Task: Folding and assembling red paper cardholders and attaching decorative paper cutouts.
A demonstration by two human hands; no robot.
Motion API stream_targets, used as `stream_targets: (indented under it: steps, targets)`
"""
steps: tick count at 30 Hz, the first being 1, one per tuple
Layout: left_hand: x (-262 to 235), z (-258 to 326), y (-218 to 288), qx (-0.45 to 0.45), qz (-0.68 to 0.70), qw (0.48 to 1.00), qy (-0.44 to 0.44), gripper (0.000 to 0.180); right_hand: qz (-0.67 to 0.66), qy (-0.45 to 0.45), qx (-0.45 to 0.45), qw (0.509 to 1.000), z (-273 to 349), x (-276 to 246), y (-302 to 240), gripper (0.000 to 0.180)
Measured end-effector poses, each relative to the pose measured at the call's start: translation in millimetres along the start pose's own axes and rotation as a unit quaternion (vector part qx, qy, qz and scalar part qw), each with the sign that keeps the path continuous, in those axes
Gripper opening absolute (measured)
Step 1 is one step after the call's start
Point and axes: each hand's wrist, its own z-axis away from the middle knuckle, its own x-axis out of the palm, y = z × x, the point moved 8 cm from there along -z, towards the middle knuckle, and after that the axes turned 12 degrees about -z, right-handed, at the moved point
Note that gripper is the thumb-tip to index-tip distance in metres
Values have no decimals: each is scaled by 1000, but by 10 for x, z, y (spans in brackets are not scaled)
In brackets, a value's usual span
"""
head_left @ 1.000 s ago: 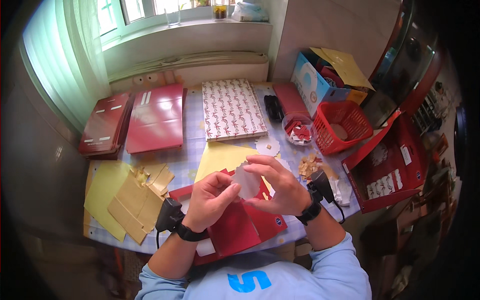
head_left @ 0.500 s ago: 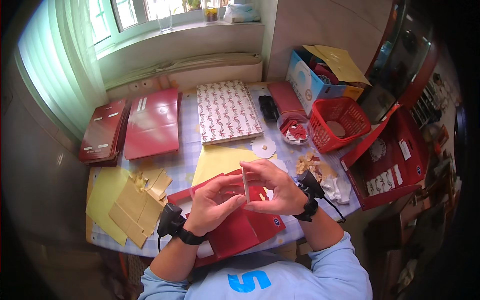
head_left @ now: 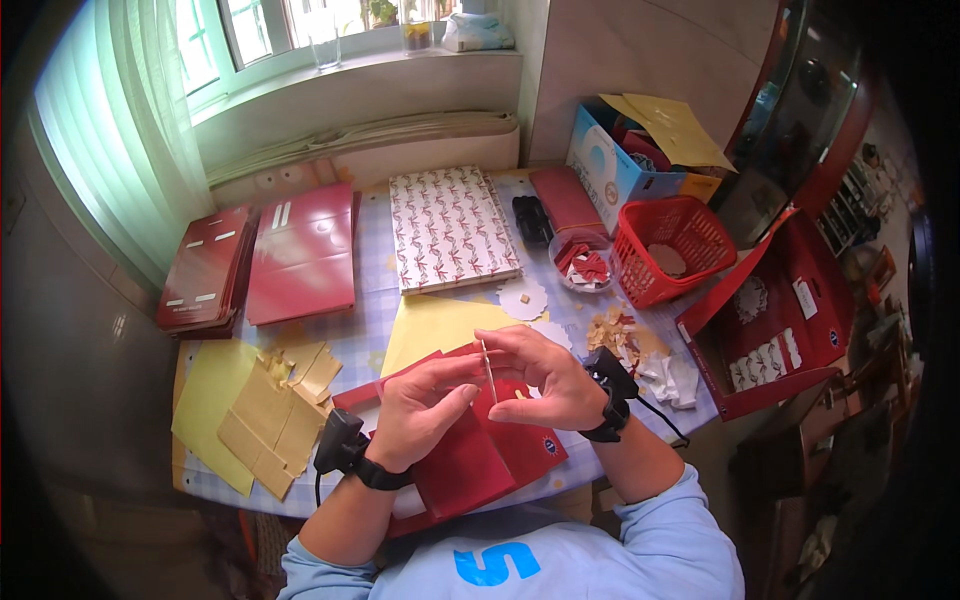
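In front of my chest, a thin, pale flat card piece [head_left: 489, 375] stands nearly edge-on, so its face is hidden. My right hand [head_left: 555, 375] grips it, index fingertip at the top edge and thumb near the bottom. From the other side, my left hand [head_left: 415, 415] reaches it with its fingertips; the thumb sits a little back from its face. Beneath both hands lies a red folded cardboard box [head_left: 465, 470], partly covered. Just beyond are a yellow sheet [head_left: 425, 325] and a white scalloped paper disc [head_left: 518, 307] bearing a small tan square.
Red folders [head_left: 300, 260] and a patterned flat box [head_left: 450, 235] line the back. Torn tan cardboard [head_left: 265, 420] lies left. To the right are a clear tub of scraps [head_left: 585, 262], a red basket [head_left: 655, 280], paper scraps [head_left: 615, 335] and an open red box [head_left: 760, 310].
My left thumb has drawn slightly back from the card piece. The piece has turned a little and looks thinner. My right hand keeps its grip; the whole view has shifted slightly.
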Motion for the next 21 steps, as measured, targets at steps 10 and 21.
stream_targets:
  steps: [10,21]
  targets:
    - [-87,8,10,-3,-1,992,125,25,-7,34,66,997,90,-136,159,32]
    - [21,28,-12,-24,44,996,75,13,286,176,-33,941,69,-200,-135,43]
